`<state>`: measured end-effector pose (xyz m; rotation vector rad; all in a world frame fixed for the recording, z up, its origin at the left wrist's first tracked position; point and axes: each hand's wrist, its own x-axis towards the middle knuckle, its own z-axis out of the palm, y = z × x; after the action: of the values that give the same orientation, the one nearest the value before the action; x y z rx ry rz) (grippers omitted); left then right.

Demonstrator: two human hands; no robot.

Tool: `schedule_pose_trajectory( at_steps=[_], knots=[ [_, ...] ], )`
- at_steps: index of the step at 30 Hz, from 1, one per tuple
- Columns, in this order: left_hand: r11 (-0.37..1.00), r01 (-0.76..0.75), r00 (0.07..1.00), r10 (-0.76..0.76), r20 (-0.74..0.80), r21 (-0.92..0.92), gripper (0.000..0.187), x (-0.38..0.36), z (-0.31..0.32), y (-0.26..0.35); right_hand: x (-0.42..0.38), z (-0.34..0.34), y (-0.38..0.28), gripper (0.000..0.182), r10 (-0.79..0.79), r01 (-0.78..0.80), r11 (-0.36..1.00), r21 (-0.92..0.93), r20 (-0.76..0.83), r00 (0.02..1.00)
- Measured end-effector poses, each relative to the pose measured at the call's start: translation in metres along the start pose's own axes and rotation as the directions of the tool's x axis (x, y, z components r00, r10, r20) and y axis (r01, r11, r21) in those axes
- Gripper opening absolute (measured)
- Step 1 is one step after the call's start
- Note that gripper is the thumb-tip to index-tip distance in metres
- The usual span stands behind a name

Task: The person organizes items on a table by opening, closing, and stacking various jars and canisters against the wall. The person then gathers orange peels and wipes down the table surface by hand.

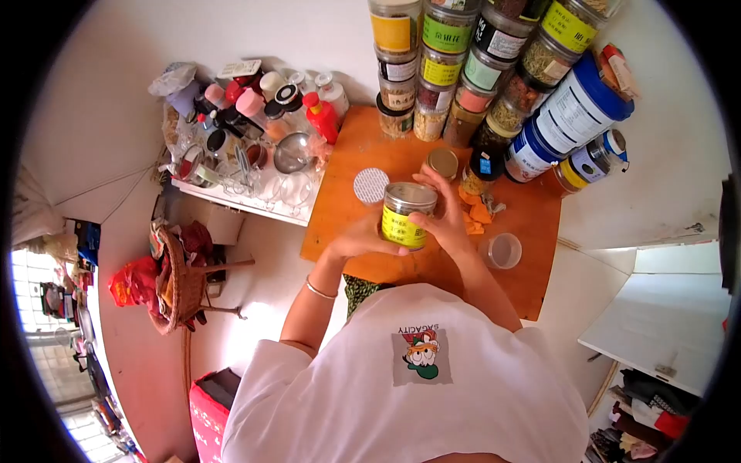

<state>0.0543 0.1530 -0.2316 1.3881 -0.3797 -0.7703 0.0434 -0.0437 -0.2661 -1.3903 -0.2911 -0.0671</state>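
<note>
A clear jar with a yellow-green label and a silvery rim [404, 219] is held upright between my two hands, over the orange wooden table [340, 166]. My left hand [369, 236] supports it from the left and below. On its right side, the fingers of my right hand [442, 208] wrap round the jar, with fingertips near the rim. Behind the jar lies a white perforated disc [371, 186]. A gold-lidded jar [442, 164] stands just beyond my right hand. To the right are orange scraps [480, 214] and a small clear cup [505, 251].
Stacked labelled jars [444, 58] rise at the table's back, beside large blue-lidded tubs [575, 104]. Bottles and a metal strainer [293, 153] crowd a white shelf at the left. A wicker basket [181, 282] stands below it. A white cabinet door [656, 332] is at the right.
</note>
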Motion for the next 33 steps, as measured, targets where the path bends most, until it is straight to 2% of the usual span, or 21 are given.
schedule_pose_trajectory(
  at_steps=[1, 3, 4, 5, 6, 8, 9, 10, 11, 13, 15, 17, 18, 20, 24, 27, 29, 30, 31, 32, 33],
  knots=[
    [1.0, -0.008, 1.0, 0.007, 0.004, 0.01, 0.081, 0.006, 0.001, 0.002, 0.001, 0.001, -0.002, 0.084, -0.013, 0.013, 1.0, -0.001, -0.002, 1.0],
    [0.997, -0.051, 0.996, 0.047, -0.071, -0.063, 0.081, 0.021, -0.002, 0.006, 0.005, 0.005, -0.016, 0.087, -0.006, 0.033, 0.987, 0.157, -0.172, 0.985],
    [0.989, -0.135, 0.986, 0.128, -0.111, -0.058, 0.082, 0.032, -0.008, 0.011, 0.005, 0.003, -0.013, 0.086, -0.008, 0.048, 0.979, 0.198, -0.196, 0.981],
    [0.98, -0.186, 0.974, 0.174, -0.147, -0.071, 0.081, 0.041, -0.012, 0.029, 0.005, 0.001, -0.014, 0.086, -0.023, 0.062, 0.979, 0.194, -0.197, 0.98],
    [0.964, -0.266, 0.94, 0.254, -0.228, -0.023, 0.079, 0.047, -0.015, 0.049, 0.003, -0.003, -0.016, 0.084, -0.052, 0.072, 0.992, 0.104, -0.187, 0.981],
    [0.917, -0.394, 0.855, 0.393, -0.338, 0.069, 0.076, 0.062, -0.024, 0.09, -0.004, -0.01, -0.015, 0.075, -0.126, 0.119, 0.992, -0.047, -0.169, 0.978],
    [0.891, -0.441, 0.813, 0.447, -0.373, 0.107, 0.075, 0.072, -0.031, 0.108, -0.009, -0.012, -0.016, 0.075, -0.146, 0.14, 0.989, -0.048, -0.169, 0.975],
    [0.817, -0.508, 0.719, 0.577, -0.388, 0.274, 0.074, 0.089, -0.044, 0.121, -0.016, -0.014, -0.017, 0.07, -0.108, 0.095, 0.992, -0.088, -0.154, 0.982],
    [0.78, -0.511, 0.654, 0.625, -0.426, 0.36, 0.075, 0.099, -0.051, 0.137, -0.022, -0.017, -0.017, 0.066, -0.065, 0.047, 0.99, -0.131, -0.139, 0.988],
    [0.629, -0.629, 0.512, 0.777, -0.366, 0.456, 0.076, 0.129, -0.073, 0.17, -0.034, -0.021, -0.015, 0.062, -0.051, 0.018, 0.979, -0.205, -0.158, 0.986],
    [0.531, -0.599, 0.417, 0.846, -0.333, 0.599, 0.076, 0.16, -0.096, 0.197, -0.041, -0.026, -0.016, 0.059, -0.036, -0.017, 0.961, -0.278, -0.186, 0.982],
    [0.461, -0.504, 0.424, 0.869, -0.256, 0.731, 0.082, 0.191, -0.126, 0.215, -0.047, -0.03, -0.017, 0.056, 0.024, -0.084, 0.949, -0.304, -0.197, 0.98],
    [0.459, -0.509, 0.425, 0.87, -0.25, 0.728, 0.082, 0.201, -0.13, 0.221, -0.05, -0.032, -0.015, 0.056, 0.021, -0.084, 0.949, -0.305, -0.204, 0.979],
    [0.484, -0.36, 0.492, 0.825, -0.279, 0.797, 0.09, 0.215, -0.136, 0.227, -0.056, -0.037, -0.009, 0.056, 0.023, -0.085, 0.958, -0.273, -0.221, 0.975],
    [0.469, -0.45, 0.481, 0.844, -0.236, 0.76, 0.094, 0.23, -0.146, 0.218, -0.067, -0.046, -0.011, 0.055, -0.047, -0.042, 0.932, -0.361, -0.237, 0.97],
    [0.528, -0.585, 0.51, 0.83, -0.226, 0.616, 0.08, 0.232, -0.143, 0.214, -0.088, -0.062, -0.013, 0.055, -0.053, -0.076, 0.908, -0.413, -0.291, 0.955],
    [0.5, -0.544, 0.494, 0.84, -0.225, 0.674, 0.069, 0.235, -0.145, 0.213, -0.1, -0.078, -0.005, 0.062, -0.107, -0.1, 0.822, -0.561, -0.324, 0.94],
    [0.511, -0.603, 0.499, 0.841, -0.21, 0.613, 0.066, 0.234, -0.141, 0.215, -0.105, -0.083, -0.009, 0.062, -0.102, -0.125, 0.817, -0.563, -0.355, 0.929],
    [0.509, -0.655, 0.489, 0.849, -0.2, 0.559, 0.065, 0.231, -0.134, 0.212, -0.109, -0.088, -0.013, 0.067, -0.148, -0.185, 0.638, -0.747, -0.355, 0.923],
    [0.504, -0.58, 0.507, 0.838, -0.201, 0.64, 0.067, 0.234, -0.139, 0.21, -0.111, -0.093, -0.016, 0.073, -0.182, -0.239, 0.417, -0.877, -0.338, 0.923],
    [0.492, -0.496, 0.525, 0.826, -0.205, 0.715, 0.069, 0.233, -0.145, 0.21, -0.112, -0.096, -0.016, 0.073, -0.171, -0.263, 0.414, -0.871, -0.358, 0.918]
  ],
)
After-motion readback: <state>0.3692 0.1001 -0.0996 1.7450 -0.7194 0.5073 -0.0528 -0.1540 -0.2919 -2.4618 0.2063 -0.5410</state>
